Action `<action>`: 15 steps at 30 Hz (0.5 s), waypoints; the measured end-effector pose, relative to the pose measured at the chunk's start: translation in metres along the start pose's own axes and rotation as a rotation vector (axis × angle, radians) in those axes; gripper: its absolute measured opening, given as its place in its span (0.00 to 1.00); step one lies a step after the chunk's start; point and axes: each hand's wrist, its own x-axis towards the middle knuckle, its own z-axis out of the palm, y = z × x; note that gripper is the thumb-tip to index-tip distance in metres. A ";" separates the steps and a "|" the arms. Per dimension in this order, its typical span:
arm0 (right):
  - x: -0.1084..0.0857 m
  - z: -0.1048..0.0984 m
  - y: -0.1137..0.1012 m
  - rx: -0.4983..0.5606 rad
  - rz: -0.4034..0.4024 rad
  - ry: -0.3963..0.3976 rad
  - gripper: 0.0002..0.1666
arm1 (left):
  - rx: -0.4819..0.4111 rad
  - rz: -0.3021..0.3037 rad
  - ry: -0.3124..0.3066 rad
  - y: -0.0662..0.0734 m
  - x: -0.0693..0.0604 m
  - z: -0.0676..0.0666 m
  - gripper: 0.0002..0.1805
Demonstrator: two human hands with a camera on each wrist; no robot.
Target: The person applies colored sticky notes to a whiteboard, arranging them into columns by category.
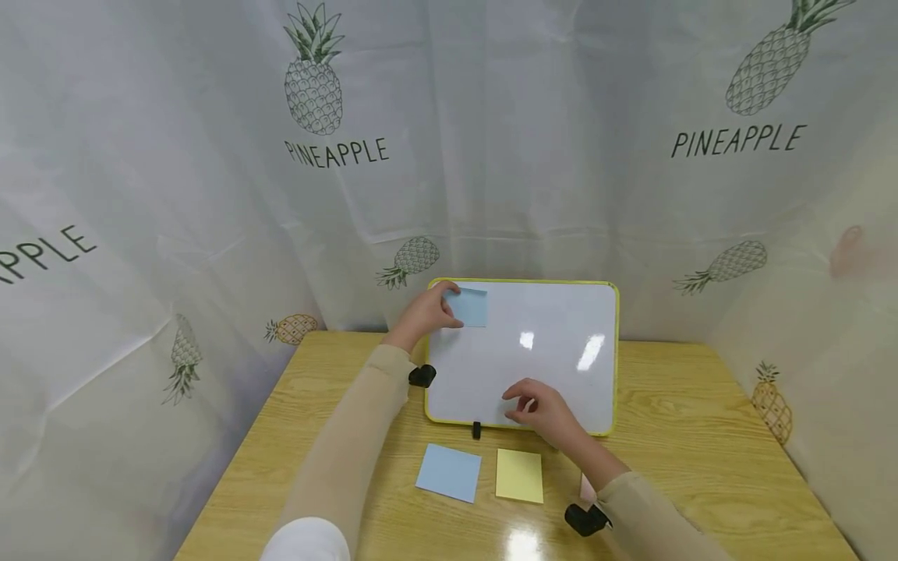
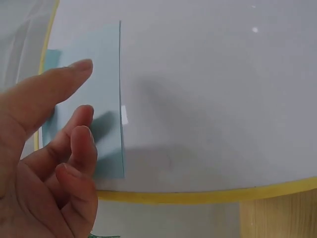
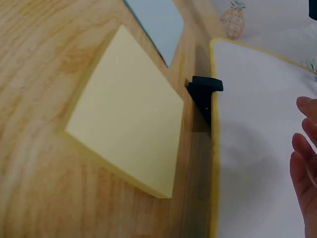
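Observation:
A light blue sticky note (image 1: 474, 308) (image 2: 106, 59) lies on the upper left corner of the yellow-rimmed whiteboard (image 1: 547, 312) (image 2: 208, 99) (image 3: 252, 173). Over the note's left part is the left hand (image 1: 428, 313) (image 2: 49, 129), thumb and fingers apart; whether the fingertips touch the paper I cannot tell. The right hand (image 1: 546, 411) (image 3: 307, 163) hovers by the board's lower middle, fingers bent loosely with a gap to the thumb and nothing held.
In front of the board, a blue pad (image 1: 449, 472) (image 3: 158, 22) and a yellow pad (image 1: 519, 475) (image 3: 129, 114) lie on the wooden table (image 1: 666, 413). A pink piece (image 1: 587, 489) is partly hidden by the right arm. A black clip (image 1: 476, 430) (image 3: 204, 94) sits at the board's lower edge.

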 end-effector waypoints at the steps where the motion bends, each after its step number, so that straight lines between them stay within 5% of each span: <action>1: -0.003 0.000 0.001 0.000 -0.014 -0.007 0.13 | -0.002 0.003 -0.006 0.001 0.001 0.000 0.35; 15: -0.042 0.004 0.011 0.011 -0.022 -0.056 0.13 | 0.082 0.097 -0.081 0.014 0.017 0.006 0.37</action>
